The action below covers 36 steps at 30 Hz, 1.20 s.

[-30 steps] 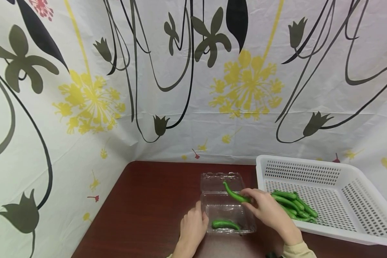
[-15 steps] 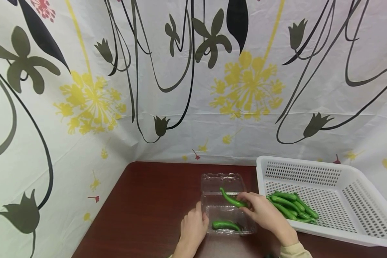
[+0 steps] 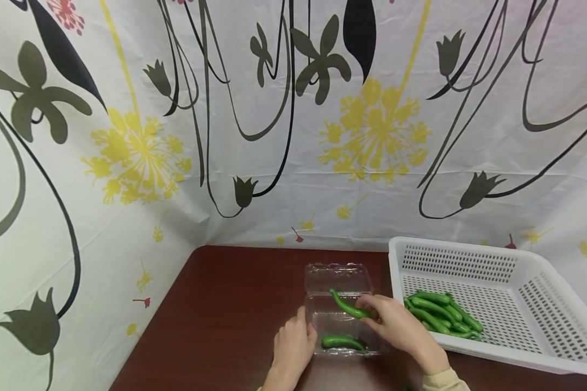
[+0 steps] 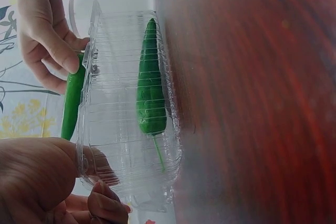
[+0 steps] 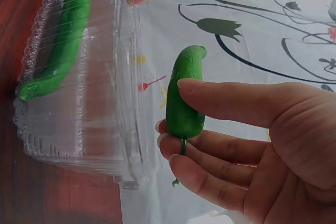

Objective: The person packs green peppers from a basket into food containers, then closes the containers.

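Note:
My right hand pinches a green chili pepper by its stem end, between thumb and fingertips. It holds the pepper above the open clear plastic clamshell box, with the curved tip pointing up and left. A second green pepper lies inside the box along the near wall, seen through the ribbed plastic in both wrist views. On the box's left side my left hand grips the wall, fingers at the rim in the left wrist view.
Right of the box stands a white perforated plastic basket with a heap of green peppers at its left end. The box's lid lies folded back. Under everything is a dark red-brown table; a patterned cloth hangs behind.
My right hand has moved the pepper left and lower over the box. My left hand, the box and the pepper inside it have stayed in place.

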Each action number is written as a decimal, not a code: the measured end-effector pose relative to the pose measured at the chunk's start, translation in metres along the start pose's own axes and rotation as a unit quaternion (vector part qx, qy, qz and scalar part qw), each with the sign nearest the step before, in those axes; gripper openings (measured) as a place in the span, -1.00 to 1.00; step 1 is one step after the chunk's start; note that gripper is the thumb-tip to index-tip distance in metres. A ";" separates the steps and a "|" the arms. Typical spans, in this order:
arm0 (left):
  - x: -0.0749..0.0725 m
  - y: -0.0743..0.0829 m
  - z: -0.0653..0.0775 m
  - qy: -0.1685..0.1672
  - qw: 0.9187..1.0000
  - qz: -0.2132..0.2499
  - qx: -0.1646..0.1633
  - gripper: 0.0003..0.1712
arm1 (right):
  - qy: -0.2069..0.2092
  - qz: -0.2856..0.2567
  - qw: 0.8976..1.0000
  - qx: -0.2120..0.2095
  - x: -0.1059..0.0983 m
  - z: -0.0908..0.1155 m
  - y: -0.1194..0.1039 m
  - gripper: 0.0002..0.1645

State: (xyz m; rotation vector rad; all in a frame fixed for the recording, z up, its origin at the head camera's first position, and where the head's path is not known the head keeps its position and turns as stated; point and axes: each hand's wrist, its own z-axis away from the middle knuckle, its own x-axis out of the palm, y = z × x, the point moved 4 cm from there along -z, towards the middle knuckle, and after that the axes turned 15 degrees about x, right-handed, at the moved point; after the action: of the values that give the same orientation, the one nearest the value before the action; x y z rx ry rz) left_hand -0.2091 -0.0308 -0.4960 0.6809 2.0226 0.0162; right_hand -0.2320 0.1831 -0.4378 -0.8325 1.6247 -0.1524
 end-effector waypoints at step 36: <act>0.001 0.000 0.000 0.000 1.000 0.009 -0.002 -0.57 | -0.093 0.029 0.995 0.032 0.025 0.001 -0.005 -0.77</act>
State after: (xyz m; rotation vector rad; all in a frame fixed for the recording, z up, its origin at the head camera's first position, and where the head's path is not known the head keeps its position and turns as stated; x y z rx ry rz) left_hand -0.2094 -0.0308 -0.4969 0.6962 2.0157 0.0298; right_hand -0.2288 0.1654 -0.4560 -0.7284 1.4601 -0.0837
